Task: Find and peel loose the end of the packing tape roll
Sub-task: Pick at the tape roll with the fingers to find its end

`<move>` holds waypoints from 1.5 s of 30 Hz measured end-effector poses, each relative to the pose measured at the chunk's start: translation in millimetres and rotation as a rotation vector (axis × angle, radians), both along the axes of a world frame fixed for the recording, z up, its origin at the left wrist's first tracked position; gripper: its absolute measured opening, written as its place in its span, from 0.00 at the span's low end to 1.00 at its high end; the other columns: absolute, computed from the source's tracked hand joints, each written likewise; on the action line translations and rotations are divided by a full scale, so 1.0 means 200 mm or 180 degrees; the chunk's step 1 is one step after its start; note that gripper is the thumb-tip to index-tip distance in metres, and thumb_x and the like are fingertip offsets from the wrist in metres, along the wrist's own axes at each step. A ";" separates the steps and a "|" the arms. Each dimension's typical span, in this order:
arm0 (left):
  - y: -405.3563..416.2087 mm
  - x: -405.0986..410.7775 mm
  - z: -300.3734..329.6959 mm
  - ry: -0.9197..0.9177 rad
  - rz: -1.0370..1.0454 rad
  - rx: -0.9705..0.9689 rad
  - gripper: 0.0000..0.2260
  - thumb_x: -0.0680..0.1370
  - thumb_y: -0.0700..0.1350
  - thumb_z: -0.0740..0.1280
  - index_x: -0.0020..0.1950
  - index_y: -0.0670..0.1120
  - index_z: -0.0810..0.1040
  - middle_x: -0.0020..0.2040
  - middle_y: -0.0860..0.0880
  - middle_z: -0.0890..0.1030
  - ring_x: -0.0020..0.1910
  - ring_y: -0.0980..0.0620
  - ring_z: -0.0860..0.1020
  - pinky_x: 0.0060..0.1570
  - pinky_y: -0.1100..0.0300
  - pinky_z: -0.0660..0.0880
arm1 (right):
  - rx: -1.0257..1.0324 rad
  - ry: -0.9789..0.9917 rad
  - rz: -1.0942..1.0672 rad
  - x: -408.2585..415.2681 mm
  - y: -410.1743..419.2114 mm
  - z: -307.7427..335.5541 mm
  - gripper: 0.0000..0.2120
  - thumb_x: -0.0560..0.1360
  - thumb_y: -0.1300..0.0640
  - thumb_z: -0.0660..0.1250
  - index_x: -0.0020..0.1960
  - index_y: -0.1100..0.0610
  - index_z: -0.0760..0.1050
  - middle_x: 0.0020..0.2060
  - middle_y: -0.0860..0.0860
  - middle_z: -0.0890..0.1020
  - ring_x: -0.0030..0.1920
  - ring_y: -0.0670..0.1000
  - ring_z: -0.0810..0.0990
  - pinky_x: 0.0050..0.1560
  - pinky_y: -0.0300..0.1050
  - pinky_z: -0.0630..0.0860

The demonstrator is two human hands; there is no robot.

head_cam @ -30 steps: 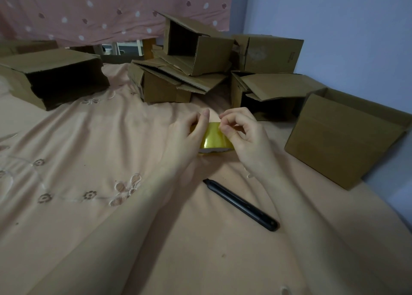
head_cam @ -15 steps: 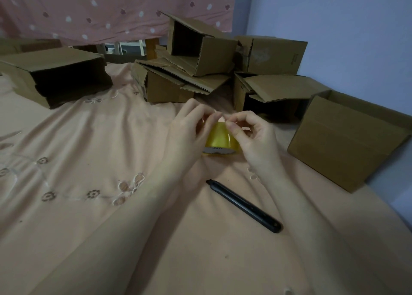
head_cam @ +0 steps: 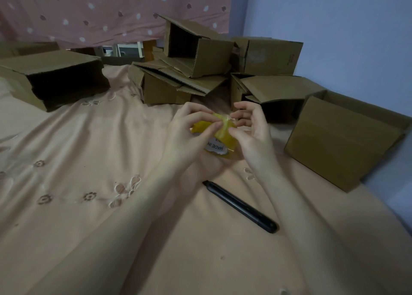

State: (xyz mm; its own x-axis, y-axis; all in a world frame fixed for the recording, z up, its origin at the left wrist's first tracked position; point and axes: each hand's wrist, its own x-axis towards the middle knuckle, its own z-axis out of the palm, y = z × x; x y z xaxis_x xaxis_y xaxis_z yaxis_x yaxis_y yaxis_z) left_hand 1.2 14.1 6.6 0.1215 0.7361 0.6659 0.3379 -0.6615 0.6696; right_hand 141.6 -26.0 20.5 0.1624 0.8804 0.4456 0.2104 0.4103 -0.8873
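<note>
Above the bedsheet [head_cam: 93, 205], left hand [head_cam: 189, 136] grips the yellow tape roll [head_cam: 219, 136] while right hand [head_cam: 252, 134] pinches its surface; a pale strip seems barely lifted, peeling largely remains.

A black pen [head_cam: 240, 207] lies on a peach bedsheet [head_cam: 78, 165]. The sheet has little stitched flowers [head_cam: 124, 191] to the left of the pen. Up and to the right of the pen, 1 open cardboard box [head_cam: 341, 138] sits on its own by the blue wall [head_cam: 334, 27]. Farther back from the pen, a pile of cardboard boxes [head_cam: 196, 72] leans every which way. Far back and to the left of the pen, 1 flat dark box [head_cam: 51, 78] lies on its side. Behind all the boxes hangs a pink curtain [head_cam: 89, 9] with light and dark spots.
</note>
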 end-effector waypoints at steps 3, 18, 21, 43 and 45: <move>-0.01 0.00 0.01 -0.0154 0.0088 0.0018 0.04 0.75 0.42 0.71 0.45 0.44 0.84 0.49 0.48 0.79 0.50 0.59 0.76 0.47 0.73 0.67 | -0.0270 -0.0161 -0.0019 0.00 0.02 -0.02 0.20 0.73 0.62 0.67 0.63 0.51 0.70 0.55 0.52 0.75 0.56 0.47 0.73 0.49 0.29 0.72; -0.03 -0.01 0.01 -0.0458 0.0411 0.0553 0.05 0.76 0.36 0.68 0.48 0.42 0.84 0.46 0.49 0.83 0.47 0.57 0.79 0.45 0.67 0.75 | -0.0312 -0.0829 0.0099 0.01 0.02 -0.02 0.26 0.67 0.38 0.66 0.44 0.62 0.79 0.39 0.62 0.81 0.42 0.60 0.80 0.45 0.62 0.76; -0.03 -0.02 0.01 -0.0369 0.0485 0.0568 0.05 0.76 0.36 0.67 0.48 0.41 0.83 0.45 0.47 0.83 0.46 0.56 0.79 0.45 0.68 0.75 | -0.0082 -0.0911 -0.0095 -0.01 0.01 -0.02 0.22 0.69 0.41 0.66 0.40 0.61 0.78 0.35 0.61 0.80 0.38 0.59 0.78 0.41 0.59 0.76; -0.04 0.02 0.02 -0.0251 0.0152 -0.0194 0.08 0.78 0.44 0.62 0.39 0.51 0.72 0.37 0.57 0.77 0.43 0.53 0.78 0.48 0.54 0.75 | 0.0398 -0.1939 -0.1235 0.00 0.02 -0.03 0.14 0.71 0.41 0.65 0.43 0.52 0.77 0.34 0.51 0.82 0.38 0.57 0.79 0.48 0.58 0.75; -0.04 0.03 0.02 -0.0195 0.0232 -0.0101 0.08 0.77 0.45 0.62 0.38 0.54 0.70 0.36 0.58 0.76 0.42 0.54 0.77 0.48 0.51 0.75 | 0.0443 -0.2027 -0.1273 0.00 0.01 -0.03 0.13 0.72 0.44 0.67 0.44 0.54 0.78 0.34 0.52 0.82 0.39 0.57 0.79 0.49 0.55 0.75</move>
